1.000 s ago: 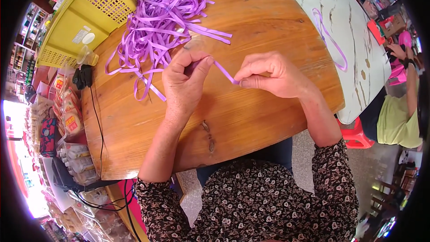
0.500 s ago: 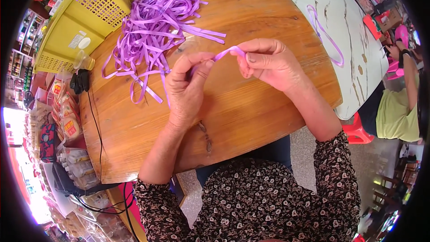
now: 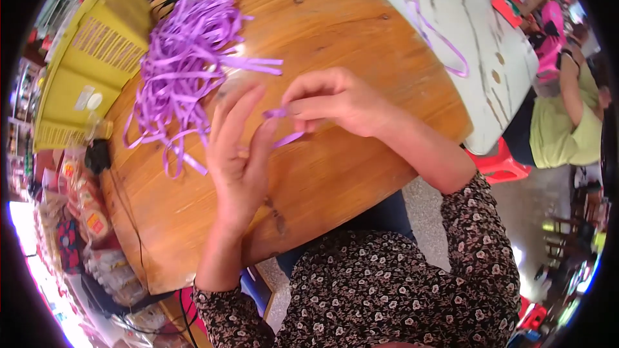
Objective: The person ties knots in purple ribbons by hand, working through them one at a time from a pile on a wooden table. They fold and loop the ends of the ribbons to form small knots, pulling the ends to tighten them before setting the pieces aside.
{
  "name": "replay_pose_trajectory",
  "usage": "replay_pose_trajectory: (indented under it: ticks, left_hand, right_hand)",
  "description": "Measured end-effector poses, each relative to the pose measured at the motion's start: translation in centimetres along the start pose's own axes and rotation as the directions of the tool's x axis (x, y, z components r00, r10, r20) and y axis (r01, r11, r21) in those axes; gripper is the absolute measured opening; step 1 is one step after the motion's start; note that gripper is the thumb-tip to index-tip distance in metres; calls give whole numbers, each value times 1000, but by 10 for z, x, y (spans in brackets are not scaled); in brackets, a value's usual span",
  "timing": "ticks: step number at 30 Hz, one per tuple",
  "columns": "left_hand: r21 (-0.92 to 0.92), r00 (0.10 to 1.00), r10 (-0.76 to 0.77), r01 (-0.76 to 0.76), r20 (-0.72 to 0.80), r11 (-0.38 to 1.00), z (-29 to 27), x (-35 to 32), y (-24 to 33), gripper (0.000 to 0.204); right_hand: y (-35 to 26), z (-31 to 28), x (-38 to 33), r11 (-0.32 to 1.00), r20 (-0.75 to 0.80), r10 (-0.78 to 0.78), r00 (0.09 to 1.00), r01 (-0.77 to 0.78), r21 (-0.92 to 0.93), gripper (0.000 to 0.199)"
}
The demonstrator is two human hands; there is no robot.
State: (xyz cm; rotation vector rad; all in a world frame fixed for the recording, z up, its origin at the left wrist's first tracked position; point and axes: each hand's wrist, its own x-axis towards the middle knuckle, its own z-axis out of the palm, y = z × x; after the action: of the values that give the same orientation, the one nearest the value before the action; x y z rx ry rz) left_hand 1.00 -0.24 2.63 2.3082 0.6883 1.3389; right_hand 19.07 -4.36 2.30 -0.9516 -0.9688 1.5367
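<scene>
My right hand (image 3: 332, 103) pinches a narrow purple ribbon (image 3: 276, 113) between thumb and fingers, above the wooden table (image 3: 361, 32). A short length of ribbon shows beneath the fingertips, slanting toward the left thumb. Beside it, my left hand (image 3: 235, 158) is raised with thumb and fingers apart, slightly blurred. Whether the ribbon touches the left palm is hidden. Just beyond the left hand lies a tangled heap of purple ribbons (image 3: 187, 58), with loose ends trailing toward me.
At the far left stands a yellow plastic crate (image 3: 97, 58). Packaged goods (image 3: 90, 212) and a black cable (image 3: 132, 219) line the left edge. A marble-patterned table (image 3: 464, 38) adjoins on the right, bearing one ribbon loop (image 3: 445, 42). Past a red stool (image 3: 500, 161) sits another person (image 3: 564, 119).
My left hand has let go of the ribbon and spread its fingers. The right hand has moved left and slightly down with the ribbon. The whole view has shifted.
</scene>
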Motion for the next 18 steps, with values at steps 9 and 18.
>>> replay_pose_trajectory:
  ticks: [9,18]
  left_hand:
    - [-551,697,-630,692,343,466,-7,-5,1,11]
    - [-383,704,-565,709,431,592,-13,-1,-13,5]
  right_hand:
    - [0,-1,1,961,103,-160,982,179,-210,14]
    - [12,-2,-1,153,387,-548,742,543,-825,13]
